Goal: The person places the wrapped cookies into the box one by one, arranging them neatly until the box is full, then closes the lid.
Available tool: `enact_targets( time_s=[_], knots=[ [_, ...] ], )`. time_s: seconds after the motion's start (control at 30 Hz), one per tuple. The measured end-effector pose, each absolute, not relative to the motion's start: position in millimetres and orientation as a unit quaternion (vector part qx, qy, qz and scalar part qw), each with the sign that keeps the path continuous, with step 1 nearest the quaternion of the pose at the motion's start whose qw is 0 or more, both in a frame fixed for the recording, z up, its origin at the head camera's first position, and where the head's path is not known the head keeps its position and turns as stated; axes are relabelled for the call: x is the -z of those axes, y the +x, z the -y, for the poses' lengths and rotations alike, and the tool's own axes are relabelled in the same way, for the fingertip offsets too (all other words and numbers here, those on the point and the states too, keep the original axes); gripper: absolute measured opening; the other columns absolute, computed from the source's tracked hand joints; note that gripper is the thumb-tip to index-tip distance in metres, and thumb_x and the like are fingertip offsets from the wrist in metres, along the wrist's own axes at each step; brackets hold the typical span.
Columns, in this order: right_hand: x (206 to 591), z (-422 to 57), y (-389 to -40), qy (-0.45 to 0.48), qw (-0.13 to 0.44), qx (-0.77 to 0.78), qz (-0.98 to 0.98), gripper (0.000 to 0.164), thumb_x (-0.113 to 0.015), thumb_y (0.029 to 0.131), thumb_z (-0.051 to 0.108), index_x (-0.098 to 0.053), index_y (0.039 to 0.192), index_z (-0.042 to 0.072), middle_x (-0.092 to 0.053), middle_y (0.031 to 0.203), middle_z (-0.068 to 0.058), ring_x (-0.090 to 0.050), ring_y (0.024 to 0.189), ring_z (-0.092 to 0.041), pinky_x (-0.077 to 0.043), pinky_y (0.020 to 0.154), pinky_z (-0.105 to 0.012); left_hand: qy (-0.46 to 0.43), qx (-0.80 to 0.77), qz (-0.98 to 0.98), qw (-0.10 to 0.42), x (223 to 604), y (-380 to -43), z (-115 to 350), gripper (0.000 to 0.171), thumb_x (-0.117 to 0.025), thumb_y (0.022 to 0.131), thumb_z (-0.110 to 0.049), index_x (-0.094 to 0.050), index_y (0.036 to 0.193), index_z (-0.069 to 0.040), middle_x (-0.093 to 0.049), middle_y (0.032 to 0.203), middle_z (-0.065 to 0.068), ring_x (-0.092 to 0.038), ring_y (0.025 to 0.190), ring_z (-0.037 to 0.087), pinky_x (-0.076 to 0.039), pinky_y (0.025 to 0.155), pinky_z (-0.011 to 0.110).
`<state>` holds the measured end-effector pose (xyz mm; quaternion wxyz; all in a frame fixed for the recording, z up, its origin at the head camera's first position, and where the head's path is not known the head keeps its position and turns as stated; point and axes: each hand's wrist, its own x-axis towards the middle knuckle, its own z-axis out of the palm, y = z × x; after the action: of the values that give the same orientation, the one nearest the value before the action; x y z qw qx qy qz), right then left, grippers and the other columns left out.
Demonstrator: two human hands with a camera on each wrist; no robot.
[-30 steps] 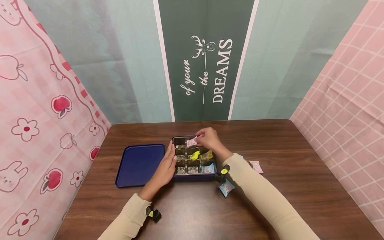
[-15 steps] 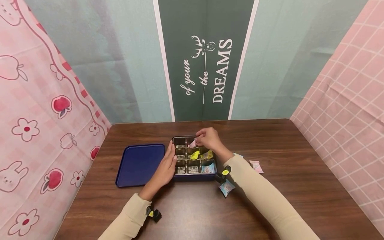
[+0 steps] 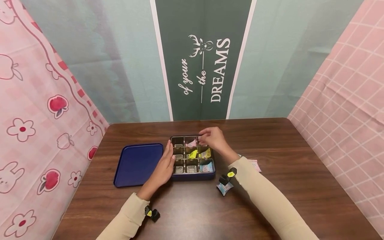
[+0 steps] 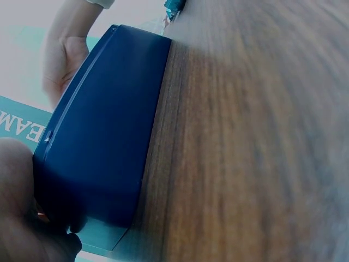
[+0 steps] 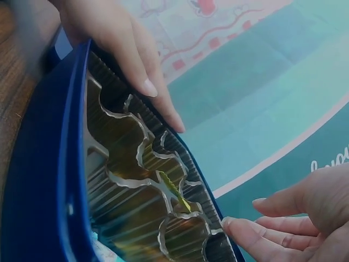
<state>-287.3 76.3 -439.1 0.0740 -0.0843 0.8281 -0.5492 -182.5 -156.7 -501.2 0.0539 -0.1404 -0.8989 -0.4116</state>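
Note:
A blue tin (image 3: 193, 178) with a divided plastic insert stands on the table. My left hand (image 3: 163, 166) rests along its left side, fingers straight. My right hand (image 3: 214, 138) hovers over the back right corner, fingers loose with nothing between them; the right wrist view shows thumb and fingers apart at the rim. A pink wrapped candy (image 3: 191, 143) lies in the back middle compartment. One yellow candy (image 3: 193, 154) is in the centre and another yellow candy (image 3: 205, 153) in the middle right compartment. The front right compartment holds a blue candy (image 3: 206, 167).
Left of the tin lies its blue lid (image 3: 138, 165). A loose blue candy (image 3: 225, 188) is on the table (image 3: 192, 213) by the tin's front right corner. Farther right, a pink candy (image 3: 255, 165) is partly hidden behind the right sleeve (image 3: 255, 183). Fabric hangs around the table.
The right hand has let go of the pink candy in the back middle compartment and moved slightly right. The left hand stays at the tin's side. The head view has shifted a little.

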Motion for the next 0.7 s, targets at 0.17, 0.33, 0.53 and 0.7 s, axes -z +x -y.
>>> enact_targets(
  time_s=[0.17,0.33,0.53,0.7],
  knots=[
    [440,-84,-284,-0.084,0.083,0.575,-0.809,0.019,-0.068,0.093,-0.002,-0.07,0.109,-0.012,-0.075,0.09,-0.022,-0.075,0.075,-0.029,-0.061,0.072,-0.041,-0.142,0.413,0.898,0.054,502,-183,156,0.057,-0.036,0.112,-0.014,-0.012,0.158,0.008,-0.001,0.169,0.019,-0.01,0.154,0.036,-0.021,0.118,0.06],
    [442,-92,-282,-0.092,0.094,0.6,-0.789,0.023,-0.065,0.094,-0.003,-0.067,0.112,-0.016,-0.075,0.093,-0.023,-0.075,0.08,-0.035,-0.06,0.075,-0.045,-0.14,0.414,0.898,0.051,501,-183,157,0.057,-0.036,0.112,-0.014,-0.012,0.159,0.008,-0.001,0.169,0.019,-0.009,0.154,0.035,-0.021,0.118,0.06],
    [443,-101,-277,-0.086,0.124,0.633,-0.759,0.029,-0.065,0.095,-0.002,-0.063,0.118,-0.02,-0.073,0.101,-0.028,-0.072,0.092,-0.045,-0.059,0.079,-0.047,-0.139,0.415,0.897,0.054,499,-182,157,0.057,-0.036,0.112,-0.014,-0.012,0.159,0.008,-0.002,0.169,0.019,-0.01,0.154,0.035,-0.021,0.118,0.059],
    [439,-107,-270,-0.074,0.134,0.647,-0.747,0.031,-0.068,0.095,-0.001,-0.062,0.119,-0.019,-0.071,0.106,-0.032,-0.072,0.093,-0.045,-0.058,0.081,-0.048,-0.141,0.414,0.898,0.051,499,-182,157,0.057,-0.036,0.112,-0.014,-0.012,0.159,0.008,-0.001,0.169,0.019,-0.01,0.154,0.035,-0.021,0.118,0.059]
  ],
)
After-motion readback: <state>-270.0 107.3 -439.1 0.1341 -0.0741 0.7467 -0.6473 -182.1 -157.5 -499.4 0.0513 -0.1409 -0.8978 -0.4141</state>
